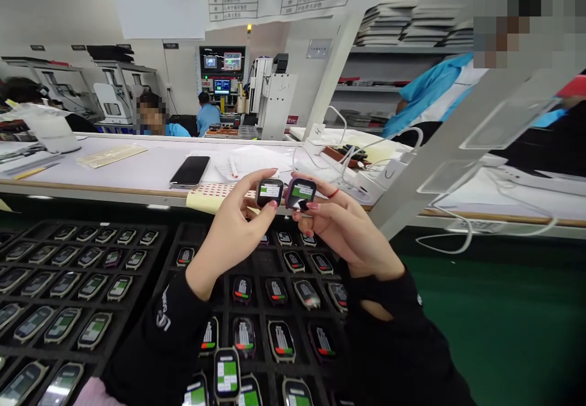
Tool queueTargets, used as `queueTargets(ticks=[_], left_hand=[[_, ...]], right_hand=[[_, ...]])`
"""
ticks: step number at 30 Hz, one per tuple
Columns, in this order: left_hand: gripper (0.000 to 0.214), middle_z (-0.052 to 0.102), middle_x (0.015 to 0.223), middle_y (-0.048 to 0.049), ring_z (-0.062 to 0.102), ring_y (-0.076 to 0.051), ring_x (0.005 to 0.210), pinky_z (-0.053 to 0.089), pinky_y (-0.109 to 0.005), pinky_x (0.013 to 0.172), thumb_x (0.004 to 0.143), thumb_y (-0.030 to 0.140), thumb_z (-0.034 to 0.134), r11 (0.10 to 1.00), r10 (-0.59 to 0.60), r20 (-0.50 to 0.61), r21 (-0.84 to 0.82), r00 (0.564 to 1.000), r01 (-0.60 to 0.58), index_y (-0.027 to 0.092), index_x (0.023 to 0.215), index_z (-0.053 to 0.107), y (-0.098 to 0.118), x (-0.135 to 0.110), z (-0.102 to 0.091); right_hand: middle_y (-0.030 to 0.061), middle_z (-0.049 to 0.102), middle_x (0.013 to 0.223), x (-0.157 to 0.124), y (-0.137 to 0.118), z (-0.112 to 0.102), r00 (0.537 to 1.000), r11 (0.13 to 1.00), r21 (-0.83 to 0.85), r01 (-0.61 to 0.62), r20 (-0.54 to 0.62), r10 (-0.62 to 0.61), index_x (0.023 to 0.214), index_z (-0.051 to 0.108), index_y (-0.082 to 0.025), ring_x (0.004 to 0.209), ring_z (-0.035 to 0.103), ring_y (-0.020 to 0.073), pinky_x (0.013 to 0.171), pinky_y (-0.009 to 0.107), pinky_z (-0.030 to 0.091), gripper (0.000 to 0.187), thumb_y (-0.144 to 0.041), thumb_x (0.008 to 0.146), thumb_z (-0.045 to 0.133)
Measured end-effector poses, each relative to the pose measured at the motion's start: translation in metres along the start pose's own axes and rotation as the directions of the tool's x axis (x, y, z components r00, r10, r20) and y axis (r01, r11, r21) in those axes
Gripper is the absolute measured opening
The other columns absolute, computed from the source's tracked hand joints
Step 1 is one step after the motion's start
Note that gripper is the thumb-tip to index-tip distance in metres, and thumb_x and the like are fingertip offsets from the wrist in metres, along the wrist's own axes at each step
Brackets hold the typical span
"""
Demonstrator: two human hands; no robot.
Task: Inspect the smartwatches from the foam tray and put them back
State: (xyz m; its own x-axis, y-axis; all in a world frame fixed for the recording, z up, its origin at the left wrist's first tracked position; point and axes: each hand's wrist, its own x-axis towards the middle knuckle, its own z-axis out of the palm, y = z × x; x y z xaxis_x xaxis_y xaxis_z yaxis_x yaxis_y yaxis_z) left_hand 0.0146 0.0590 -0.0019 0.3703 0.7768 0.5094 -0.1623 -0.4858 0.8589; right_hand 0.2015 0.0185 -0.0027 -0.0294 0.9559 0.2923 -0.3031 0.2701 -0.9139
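1. Smartwatch in the left hand: a strapless, rounded-square case with a dark rim, its screen lit with white and a little green above a black lower part.
2. The left hand grasps it by its edges, fingers at the top and thumb over the lower right corner.
3. Second smartwatch, just right of the first: its rim seems dark purple, though the view is too small to be sure. Its screen shows a green block, a pale band and a bright glare near the bottom.
4. The right hand grasps this one, thumb on the lower right corner, fingers behind and above.
5. Both smartwatches are held up, faces toward the wearer, above the far part of the right tray and before the counter.
6. That black, divided tray holds many similar watches, several showing pale text over red and green strips. One loose watch lies near, on top of others, its screen patterned green and white.
7. Another filled tray lies left.
8. A phone rests on the counter, left of the hands.
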Motion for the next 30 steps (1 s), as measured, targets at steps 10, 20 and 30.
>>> queueTargets(ticks=[10, 20, 30], left_hand=[[0.039, 0.064, 0.131, -0.0044, 0.065, -0.011, 0.082, 0.053, -0.021, 0.065, 0.09, 0.018, 0.06, 0.998, -0.018, 0.034, -0.056, 0.999, 0.02, 0.025, 0.129, 0.062, -0.0007, 0.0016, 0.0032], [0.031, 0.064, 0.126, -0.0064, 0.066, -0.01, 0.079, 0.059, -0.021, 0.067, 0.092, 0.022, 0.06, 0.997, -0.01, -0.004, -0.08, 1.0, 0.01, 0.022, 0.122, 0.065, -0.0005, 0.003, 0.0071], [0.04, 0.067, 0.12, -0.005, 0.066, -0.011, 0.08, 0.059, -0.025, 0.077, 0.087, 0.018, 0.063, 0.998, -0.036, 0.007, -0.056, 0.999, 0.037, 0.023, 0.126, 0.063, 0.0013, 0.0013, 0.005]], right_hand=[[0.0005, 0.065, 0.077, 0.0048, 0.0066, 0.0007, 0.995, 0.994, -0.092, 0.065, -0.076, -0.072, 0.119, 0.068, -0.022, 0.059, 0.055, 0.0107, 0.042, 0.016, 0.041, 0.045, -0.035, 0.078, 0.084], [0.0011, 0.063, 0.084, 0.0074, 0.0076, -0.0002, 0.988, 0.985, -0.15, 0.083, -0.117, -0.101, 0.114, 0.07, -0.02, 0.056, 0.053, 0.0079, 0.04, 0.015, 0.036, 0.048, -0.049, 0.078, 0.084], [0.0062, 0.068, 0.092, 0.0072, 0.0031, 0.0, 0.991, 0.996, -0.053, 0.071, -0.109, -0.077, 0.117, 0.069, -0.019, 0.062, 0.058, 0.0134, 0.04, 0.019, 0.04, 0.043, -0.052, 0.09, 0.068]])
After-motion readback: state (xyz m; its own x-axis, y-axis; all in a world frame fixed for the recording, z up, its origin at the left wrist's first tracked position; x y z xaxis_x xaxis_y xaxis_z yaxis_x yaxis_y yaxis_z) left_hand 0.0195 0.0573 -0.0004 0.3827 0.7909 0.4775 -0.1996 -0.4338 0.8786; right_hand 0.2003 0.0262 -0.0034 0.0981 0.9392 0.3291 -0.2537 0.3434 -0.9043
